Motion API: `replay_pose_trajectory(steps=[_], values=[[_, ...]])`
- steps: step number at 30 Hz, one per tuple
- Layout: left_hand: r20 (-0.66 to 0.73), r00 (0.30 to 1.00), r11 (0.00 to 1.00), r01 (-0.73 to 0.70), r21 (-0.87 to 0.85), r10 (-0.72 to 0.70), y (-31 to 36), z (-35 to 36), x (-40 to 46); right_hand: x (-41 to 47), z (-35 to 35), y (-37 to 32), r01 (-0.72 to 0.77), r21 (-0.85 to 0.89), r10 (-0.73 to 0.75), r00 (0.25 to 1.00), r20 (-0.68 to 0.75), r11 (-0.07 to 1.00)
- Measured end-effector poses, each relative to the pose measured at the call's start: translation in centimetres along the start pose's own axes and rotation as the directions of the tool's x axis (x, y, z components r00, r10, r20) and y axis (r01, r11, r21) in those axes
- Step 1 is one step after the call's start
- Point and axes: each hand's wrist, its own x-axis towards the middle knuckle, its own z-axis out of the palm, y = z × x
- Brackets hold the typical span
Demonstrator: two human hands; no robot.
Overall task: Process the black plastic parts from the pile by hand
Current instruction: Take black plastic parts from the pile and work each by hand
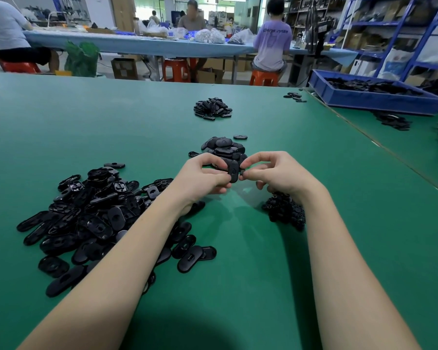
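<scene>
Black and glossy, the small oval plastic part [233,171] we hold stands on end above the green table mat [263,274], with a rounded opening showing in its face. Our left hand [204,176] pinches its left edge with curled fingers and thumb, and our right hand [271,174] pinches the right edge the same way, fingertips of both hands clamped on the part.

Just behind it sits a small heap of similar black oval parts [224,147]. Under our left forearm spreads the large loose pile of black oval plastic shells [91,210], many lying hollow side up. Beneath our right wrist lies a clump of smaller black pieces [285,210]. Farther back on the mat is another black heap [212,108]. At the far right stands a blue plastic tray [364,97] filled with dark parts.
</scene>
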Motion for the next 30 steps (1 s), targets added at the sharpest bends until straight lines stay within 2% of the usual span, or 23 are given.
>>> replay_pose_trajectory(steps=[7, 13, 19, 30], values=[[0.021, 1.0, 1.0, -0.017, -0.02, 0.018, -0.2, 0.0, 0.0, 0.2, 0.1, -0.2, -0.012, 0.025, 0.013, 0.999, -0.042, 1.0], [0.038, 0.993, 0.992, -0.114, 0.057, 0.112, -0.3, 0.1, 0.1, 0.5, 0.4, -0.4, -0.046, 0.031, 0.047, 0.999, -0.009, 0.998], [0.066, 0.989, 0.991, -0.132, 0.019, 0.13, -0.5, 0.1, 0.2, 0.9, 0.5, 0.0, -0.097, 0.05, 0.099, 0.994, -0.038, 0.994], [0.065, 0.975, 0.97, -0.22, 0.1, 0.214, -0.4, 0.1, 0.1, 1.1, 0.9, -0.3, -0.129, 0.071, 0.133, 0.99, -0.055, 0.989]])
